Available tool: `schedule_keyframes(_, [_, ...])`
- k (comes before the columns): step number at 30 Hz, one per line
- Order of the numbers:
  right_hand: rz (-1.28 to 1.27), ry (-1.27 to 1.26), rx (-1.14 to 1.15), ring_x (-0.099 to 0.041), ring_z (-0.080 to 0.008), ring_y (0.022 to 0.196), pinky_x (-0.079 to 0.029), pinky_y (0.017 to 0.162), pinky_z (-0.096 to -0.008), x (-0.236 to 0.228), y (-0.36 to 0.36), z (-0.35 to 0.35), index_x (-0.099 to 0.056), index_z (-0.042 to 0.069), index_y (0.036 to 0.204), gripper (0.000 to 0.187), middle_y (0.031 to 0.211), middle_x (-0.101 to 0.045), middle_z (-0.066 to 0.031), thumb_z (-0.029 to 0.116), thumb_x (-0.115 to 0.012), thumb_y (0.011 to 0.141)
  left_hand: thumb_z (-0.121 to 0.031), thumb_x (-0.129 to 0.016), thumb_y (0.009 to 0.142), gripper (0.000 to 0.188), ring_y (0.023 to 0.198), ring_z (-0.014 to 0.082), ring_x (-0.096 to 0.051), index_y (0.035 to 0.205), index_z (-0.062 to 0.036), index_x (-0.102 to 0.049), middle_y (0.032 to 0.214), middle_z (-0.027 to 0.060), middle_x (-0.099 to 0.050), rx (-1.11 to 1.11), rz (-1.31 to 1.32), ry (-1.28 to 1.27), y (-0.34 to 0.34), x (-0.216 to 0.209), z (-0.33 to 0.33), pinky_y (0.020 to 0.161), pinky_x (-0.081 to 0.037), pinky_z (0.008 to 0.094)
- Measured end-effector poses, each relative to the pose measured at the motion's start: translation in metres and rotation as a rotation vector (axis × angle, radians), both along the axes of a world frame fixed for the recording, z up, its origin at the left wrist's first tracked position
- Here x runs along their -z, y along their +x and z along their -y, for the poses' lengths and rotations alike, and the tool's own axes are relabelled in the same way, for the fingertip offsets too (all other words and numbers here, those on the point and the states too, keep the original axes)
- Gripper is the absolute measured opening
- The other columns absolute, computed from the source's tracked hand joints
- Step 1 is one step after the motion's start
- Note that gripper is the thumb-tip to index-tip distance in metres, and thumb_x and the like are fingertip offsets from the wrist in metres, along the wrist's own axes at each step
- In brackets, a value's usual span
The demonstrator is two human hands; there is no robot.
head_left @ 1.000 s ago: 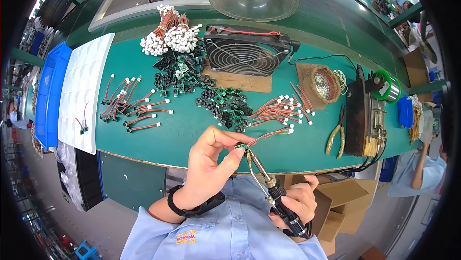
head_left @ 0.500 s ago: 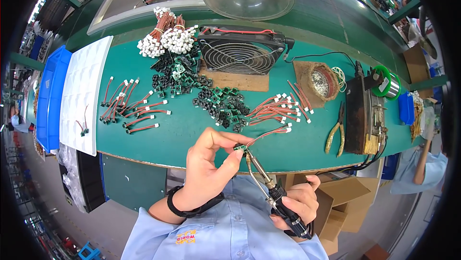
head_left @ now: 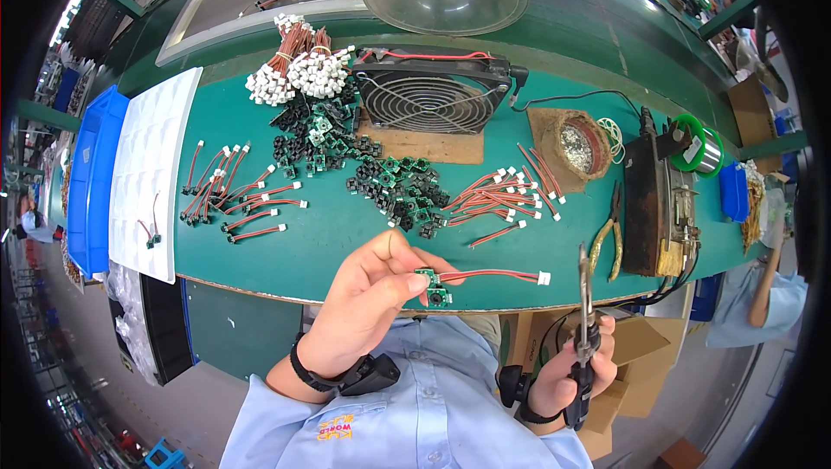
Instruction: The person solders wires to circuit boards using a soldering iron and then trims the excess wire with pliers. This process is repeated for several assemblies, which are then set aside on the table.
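Note:
Between thumb and fingers, my left hand [head_left: 377, 289] pinches a small green circuit board [head_left: 437, 296] over the table's front edge. From that board a red and black wire lead [head_left: 498, 274] runs to the right and ends in a white connector [head_left: 544, 278]. My right hand [head_left: 567, 374] grips a soldering iron [head_left: 586, 339] by its black handle, tip upward, apart from the board. Nearest beyond my left hand lies a pile of small boards with black parts [head_left: 402, 196]. Loose wire leads [head_left: 502, 196] lie to the right of that pile.
A fan [head_left: 433, 97] stands at the back. Pliers [head_left: 606, 239] lie beside a soldering unit [head_left: 653, 209] with a green solder spool [head_left: 697, 148]. A round solder-waste dish [head_left: 580, 148] is nearby. Wired boards [head_left: 216, 183] lie left, beside a white tray [head_left: 143, 183] and blue bin [head_left: 93, 174].
My right hand has drawn the soldering iron away from the board, to the right, and turned its tip up. My left hand has tilted the board, and its lead now extends over the edge.

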State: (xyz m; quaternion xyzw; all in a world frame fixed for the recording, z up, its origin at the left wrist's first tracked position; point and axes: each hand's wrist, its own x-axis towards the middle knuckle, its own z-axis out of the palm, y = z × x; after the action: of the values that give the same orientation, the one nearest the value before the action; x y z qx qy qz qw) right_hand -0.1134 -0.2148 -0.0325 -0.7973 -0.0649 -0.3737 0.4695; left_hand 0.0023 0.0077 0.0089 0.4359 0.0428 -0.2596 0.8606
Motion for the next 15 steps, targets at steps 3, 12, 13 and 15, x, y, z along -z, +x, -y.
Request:
schedule_keyframes(3, [0.002, 0.030, 0.056, -0.048, -0.0170, 0.075, -0.034, 0.090, -0.0403, -0.002, -0.002, -0.001, -0.044, 0.013, 0.114, 0.043, 0.088, -0.053, -0.0069, 0.039, -0.058, 0.084, -0.008, -0.056, 0.079, 0.011, 0.088, 0.0227, -0.057, 0.084, -0.0055, -0.047, 0.091, 0.0187, -0.062, 0.028, -0.027, -0.032, 0.000, -0.004, 0.003, 0.081, -0.043, 0.0347])
schedule_keyframes(12, [-0.295, 0.084, 0.146, -0.054, -0.0213, 0.087, -0.043, 0.077, -0.0304, -0.011, 0.048, 0.010, -0.054, 0.006, 0.116, 0.046, 0.103, -0.053, -0.0124, 0.005, -0.070, 0.073, -0.010, -0.060, 0.078, 0.019, 0.081, 0.0209, -0.055, 0.085, -0.0025, -0.044, 0.090, 0.0179, -0.059, -0.113, 0.207, 0.150, -0.009, 0.004, 0.002, 0.075, -0.043, 0.0325])
schedule_keyframes(13, [-0.243, 0.023, 0.171, -0.054, -0.0227, 0.089, -0.044, 0.078, -0.0312, -0.006, 0.057, 0.011, -0.054, 0.007, 0.116, 0.047, 0.102, -0.053, -0.0126, 0.004, -0.070, 0.073, -0.011, -0.060, 0.077, 0.020, 0.079, 0.0205, -0.054, 0.085, -0.0024, -0.043, 0.087, 0.0169, -0.057, -0.133, 0.202, 0.176, -0.009, 0.004, 0.004, 0.074, -0.043, 0.0323])
schedule_keyframes(15, [-0.250, -0.140, 0.240, -0.055, -0.0246, 0.090, -0.044, 0.078, -0.0314, -0.003, 0.078, 0.014, -0.054, 0.008, 0.117, 0.048, 0.100, -0.056, -0.0129, 0.007, -0.072, 0.072, -0.011, -0.060, 0.077, 0.021, 0.079, 0.0203, -0.054, 0.086, -0.0025, -0.043, 0.087, 0.0165, -0.057, -0.104, 0.228, 0.178, -0.010, 0.005, 0.000, 0.073, -0.043, 0.0322])
